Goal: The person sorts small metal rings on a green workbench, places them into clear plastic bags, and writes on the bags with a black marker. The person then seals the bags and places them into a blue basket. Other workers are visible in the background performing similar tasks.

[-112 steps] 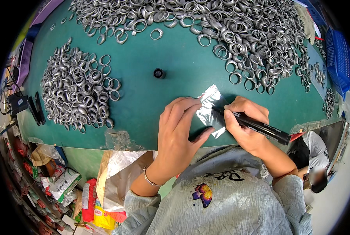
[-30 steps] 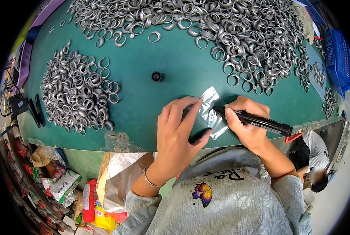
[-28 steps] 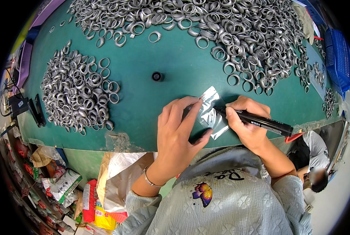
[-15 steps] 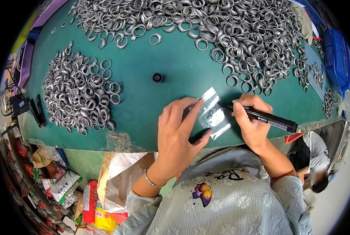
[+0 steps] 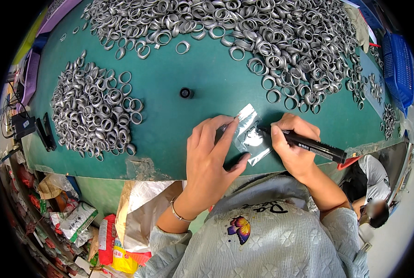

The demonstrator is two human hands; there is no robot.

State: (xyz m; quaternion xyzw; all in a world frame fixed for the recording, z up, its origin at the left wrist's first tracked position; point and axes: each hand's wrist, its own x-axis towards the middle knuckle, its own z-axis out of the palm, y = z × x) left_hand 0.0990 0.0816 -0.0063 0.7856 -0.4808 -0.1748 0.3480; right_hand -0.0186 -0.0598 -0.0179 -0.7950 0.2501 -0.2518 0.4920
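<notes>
A small clear zip bag (image 5: 259,155) with dark handwriting lies flat on the green table. My left hand (image 5: 209,155) is spread beside it, with the index fingertip and thumb pressing its left edge. Something dark shows under the fingers of that hand; I cannot make it out. My right hand (image 5: 296,146) is closed round a black marker pen (image 5: 316,147), whose tip is at the writing on the bag. Upright on the table beyond my left hand stands a black marker cap (image 5: 186,92).
A large heap of grey metal rings (image 5: 281,37) covers the far side of the green table (image 5: 160,120). A smaller ring pile (image 5: 95,109) sits at left, near a black stapler-like object (image 5: 45,132). At right are a blue basket (image 5: 398,69) and a seated person (image 5: 371,185).
The marker tip has moved slightly left and down over the bag, and more writing shows there. My right hand has shifted a little left; my left hand stays in place.
</notes>
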